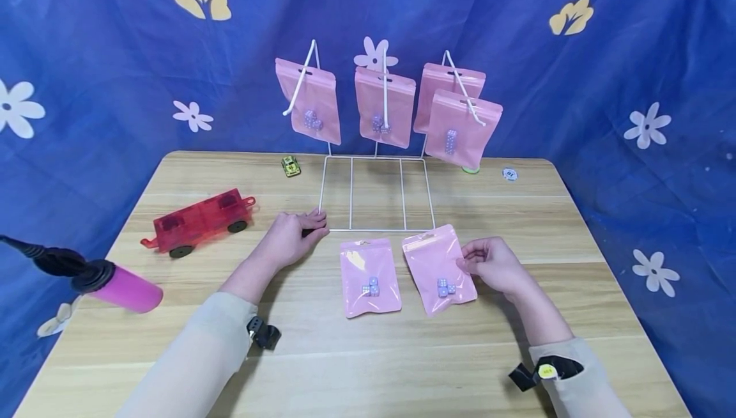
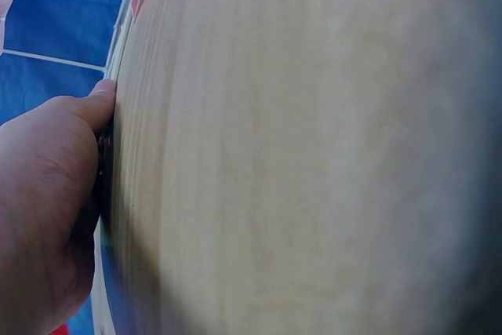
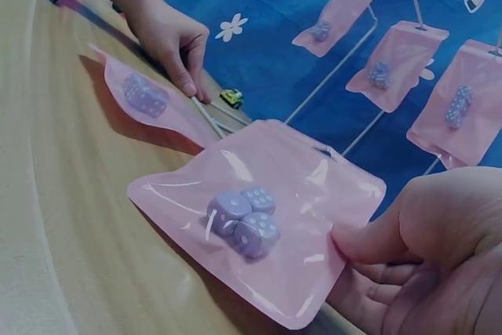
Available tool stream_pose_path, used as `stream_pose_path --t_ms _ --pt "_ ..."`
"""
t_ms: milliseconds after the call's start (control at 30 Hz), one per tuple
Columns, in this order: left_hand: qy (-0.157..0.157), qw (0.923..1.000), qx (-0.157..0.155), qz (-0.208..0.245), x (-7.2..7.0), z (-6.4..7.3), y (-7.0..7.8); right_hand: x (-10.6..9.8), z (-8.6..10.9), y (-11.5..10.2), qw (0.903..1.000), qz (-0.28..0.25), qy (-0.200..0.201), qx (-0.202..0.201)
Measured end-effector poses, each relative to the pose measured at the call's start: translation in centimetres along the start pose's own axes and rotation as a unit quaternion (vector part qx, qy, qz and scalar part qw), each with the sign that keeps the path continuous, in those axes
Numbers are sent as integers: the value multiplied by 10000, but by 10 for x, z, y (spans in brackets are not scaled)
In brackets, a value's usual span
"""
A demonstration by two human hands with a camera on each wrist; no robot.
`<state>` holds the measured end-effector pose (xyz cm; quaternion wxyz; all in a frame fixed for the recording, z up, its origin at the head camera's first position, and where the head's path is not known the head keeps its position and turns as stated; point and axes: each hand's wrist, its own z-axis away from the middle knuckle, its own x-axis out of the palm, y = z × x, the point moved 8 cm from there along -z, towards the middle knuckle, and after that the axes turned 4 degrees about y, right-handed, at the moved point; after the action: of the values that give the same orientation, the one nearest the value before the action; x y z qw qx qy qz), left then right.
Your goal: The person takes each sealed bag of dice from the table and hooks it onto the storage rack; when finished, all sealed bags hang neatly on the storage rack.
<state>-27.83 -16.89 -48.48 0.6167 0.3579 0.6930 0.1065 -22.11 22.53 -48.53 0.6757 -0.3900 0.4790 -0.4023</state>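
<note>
My right hand [image 1: 496, 266] pinches the right edge of a pink zip bag [image 1: 428, 264]; lilac dice [image 3: 245, 221] show through its front in the right wrist view. At the front left corner of a white wire display rack [image 1: 351, 194], my left hand [image 1: 293, 237] grips the base wire between thumb and fingers. Between the hands, a second pink bag [image 1: 368, 264] with dice lies flat on the table. More pink bags hang on the rack's hooks: one on the left [image 1: 313, 95], one in the middle [image 1: 397, 101], two on the right [image 1: 468, 121].
Left of the rack are a small yellow-green toy car [image 1: 291, 166] and a translucent red toy wagon [image 1: 201, 220]. A pink and black pump bottle [image 1: 129, 287] lies at the table's left edge. A round chip [image 1: 509, 174] is at the back right, before a blue curtain [image 1: 517, 54].
</note>
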Motion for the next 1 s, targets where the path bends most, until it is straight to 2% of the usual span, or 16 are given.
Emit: stream_pose_path --t_ms 333,767,1000 --pt "-42 10000 -1 19 2 1 0 -7 4 -15 9993 -185 -50 -321" --pt "22 10000 15 -7 0 1 1 -15 3 -51 9944 -338 257 -964" --pt "-35 10000 -39 -22 0 0 1 -22 3 -80 9892 -536 447 -1291"
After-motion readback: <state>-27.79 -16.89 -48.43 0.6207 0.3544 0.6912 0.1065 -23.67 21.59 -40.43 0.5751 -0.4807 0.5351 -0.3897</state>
